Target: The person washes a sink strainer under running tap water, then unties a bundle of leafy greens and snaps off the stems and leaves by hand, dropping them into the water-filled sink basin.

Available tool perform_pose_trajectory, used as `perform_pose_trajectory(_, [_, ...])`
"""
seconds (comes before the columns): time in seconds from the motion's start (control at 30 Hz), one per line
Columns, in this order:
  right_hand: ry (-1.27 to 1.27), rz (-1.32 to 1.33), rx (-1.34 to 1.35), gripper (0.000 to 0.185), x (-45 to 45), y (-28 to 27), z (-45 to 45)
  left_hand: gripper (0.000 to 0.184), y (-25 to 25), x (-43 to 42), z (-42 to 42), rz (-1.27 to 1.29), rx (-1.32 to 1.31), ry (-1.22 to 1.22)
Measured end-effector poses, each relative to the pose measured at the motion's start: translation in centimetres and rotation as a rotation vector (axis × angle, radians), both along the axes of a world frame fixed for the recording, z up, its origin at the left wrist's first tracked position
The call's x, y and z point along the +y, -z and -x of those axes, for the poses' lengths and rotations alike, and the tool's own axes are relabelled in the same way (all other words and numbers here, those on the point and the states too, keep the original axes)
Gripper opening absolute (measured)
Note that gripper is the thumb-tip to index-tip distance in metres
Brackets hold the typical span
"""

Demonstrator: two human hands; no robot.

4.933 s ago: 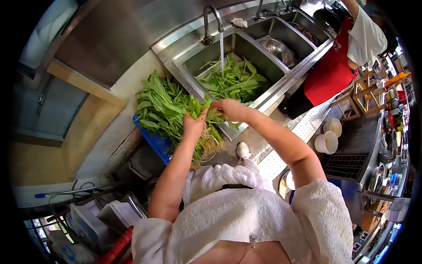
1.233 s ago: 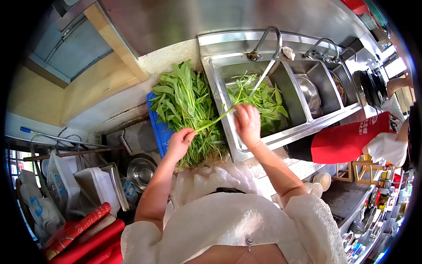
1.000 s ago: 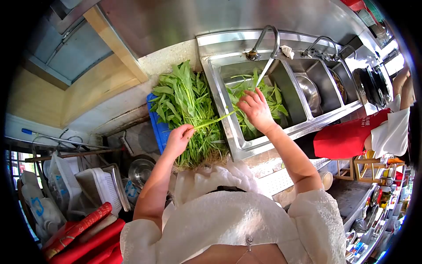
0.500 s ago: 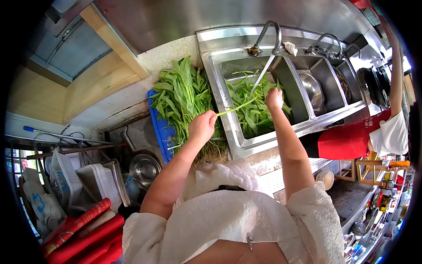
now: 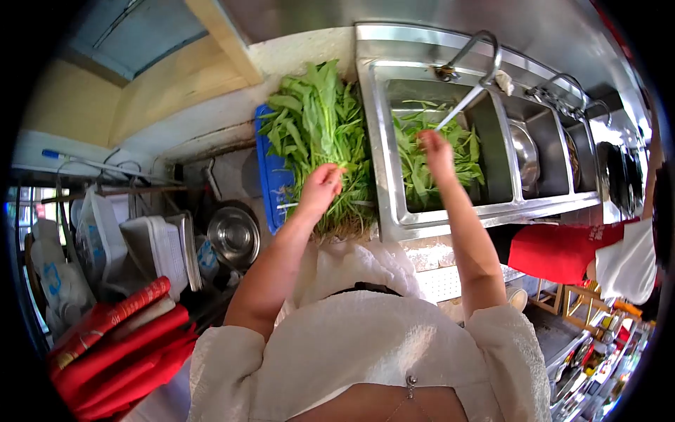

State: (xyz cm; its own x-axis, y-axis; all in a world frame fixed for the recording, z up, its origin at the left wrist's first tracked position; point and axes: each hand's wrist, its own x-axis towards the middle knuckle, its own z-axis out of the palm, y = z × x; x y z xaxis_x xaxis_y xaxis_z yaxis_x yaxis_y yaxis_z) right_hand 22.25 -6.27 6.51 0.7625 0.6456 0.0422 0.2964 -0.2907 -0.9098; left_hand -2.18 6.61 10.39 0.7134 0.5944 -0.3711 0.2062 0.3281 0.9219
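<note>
Long leafy greens (image 5: 320, 116) with roots at their near end lie piled on a blue crate (image 5: 275, 179) left of the sink. My left hand (image 5: 323, 184) is over the stems of this pile, its fingers drawn together; whatever they hold is too small to make out. More loose greens (image 5: 460, 151) lie in the left basin of the steel sink (image 5: 387, 179). Above them is my right hand (image 5: 437, 153), its fingers curled and blurred. Water runs from the faucet (image 5: 485, 53) into that basin, close beside the right hand.
Two further basins, one with a metal bowl (image 5: 524, 158), continue rightward. A person in a red apron (image 5: 552, 250) stands beyond them. White plastic baskets (image 5: 158, 250), a steel bowl (image 5: 233, 235) and red bags (image 5: 119, 337) sit at lower left.
The green stem that stretched from my left hand towards the basin is no longer seen between my hands. My left hand is back over the pile. The view has shifted, and the co-worker's raised arm has lowered.
</note>
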Motion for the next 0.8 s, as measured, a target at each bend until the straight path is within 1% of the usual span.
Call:
perform_pose_trajectory(0.03, [0.147, 0.187, -0.555, 0.015, -0.7, 0.3, -1.9, 0.013, 1.6, 0.9, 1.9, -0.019, -0.010, -0.034])
perform_pose_trajectory(0.07, [0.300, 0.365, -1.114, 0.017, -0.8, 0.4, -2.6, 0.010, 1.7, 1.0, 3.6, -0.003, 0.023, -0.129])
perform_pose_trajectory(0.1, [0.287, 0.361, -1.112, 0.017, -0.1, 0.2, -1.9, 0.009, 2.6, 1.4, 5.5, 0.042, 0.035, -0.175])
perform_pose_trajectory(0.17, [0.051, 0.269, -0.980, 0.020, 2.1, -0.4, 0.8, 0.008, 4.7, 2.0, 9.0, 0.096, 0.055, -0.238])
perform_pose_trajectory(0.2, [-0.132, 0.309, -0.733, 0.019, 3.6, 1.1, 2.9, 0.008, 5.3, 2.1, 10.6, 0.138, 0.085, -0.246])
perform_pose_trajectory(0.23, [-0.325, 0.569, -0.592, 0.015, 4.9, 1.1, 6.3, 0.010, 5.7, 2.2, 11.7, 0.178, 0.111, -0.254])
perform_pose_trajectory(0.27, [-0.368, 0.429, -0.349, 0.014, 6.0, 0.5, 9.9, 0.010, 5.7, 2.0, 12.3, 0.181, 0.117, -0.266])
perform_pose_trajectory(0.3, [-0.491, 0.684, -0.261, 0.016, 7.2, 2.1, 11.9, 0.013, 5.5, 1.7, 12.5, 0.226, 0.123, -0.316])
perform_pose_trajectory(0.33, [-0.565, 0.785, -0.317, 0.019, 7.8, 1.9, 14.0, 0.017, 5.3, 1.4, 12.7, 0.271, 0.129, -0.367])
perform_pose_trajectory(0.37, [-0.529, 0.815, -0.364, 0.023, 8.2, 3.6, 15.3, 0.025, 5.0, 1.2, 12.9, 0.253, 0.185, -0.370])
perform_pose_trajectory(0.4, [-0.515, 0.881, -0.333, 0.027, 8.5, 3.7, 16.4, 0.025, 5.3, 0.9, 13.2, 0.257, 0.186, -0.384])
perform_pose_trajectory(0.47, [-0.438, 0.920, -0.340, 0.033, 8.1, 3.8, 18.3, 0.028, 6.0, 0.1, 14.0, 0.044, 0.259, -0.343])
perform_pose_trajectory(0.5, [-0.448, 0.923, -0.344, 0.033, 7.9, 3.8, 19.0, 0.029, 6.0, -0.1, 14.2, 0.123, 0.218, -0.356])
perform_pose_trajectory(0.57, [-0.287, 1.068, -0.242, 0.036, 7.4, 3.7, 19.4, 0.027, 6.7, -0.3, 14.5, 0.143, 0.240, -0.343])
perform_pose_trajectory(0.6, [-0.284, 1.076, -0.249, 0.036, 6.6, 4.6, 19.4, 0.027, 7.0, -0.5, 14.6, 0.159, 0.267, -0.317])
perform_pose_trajectory(0.63, [-0.221, 0.870, -0.191, 0.033, 5.5, 6.5, 19.3, 0.023, 6.8, -0.7, 14.3, 0.201, 0.261, -0.314])
perform_pose_trajectory(0.67, [-0.157, 0.661, -0.136, 0.030, 4.6, 8.6, 18.8, 0.023, 6.9, -0.8, 14.0, 0.205, 0.255, -0.309])
perform_pose_trajectory(0.7, [-0.145, 0.595, -0.074, 0.029, 3.9, 10.6, 18.1, 0.020, 7.0, -1.0, 13.5, 0.231, 0.221, -0.286])
perform_pose_trajectory(0.73, [-0.136, 0.602, -0.080, 0.029, 3.6, 11.2, 17.9, 0.018, 7.2, -1.3, 13.0, 0.258, 0.186, -0.262])
perform_pose_trajectory(0.77, [-0.061, 0.494, 0.067, 0.028, 3.1, 11.7, 17.7, 0.018, 7.7, -1.5, 12.2, 0.119, 0.230, -0.212])
perform_pose_trajectory(0.8, [0.014, 0.380, 0.211, 0.028, 2.9, 11.4, 17.5, 0.018, 8.0, -1.8, 11.5, 0.122, 0.223, -0.204])
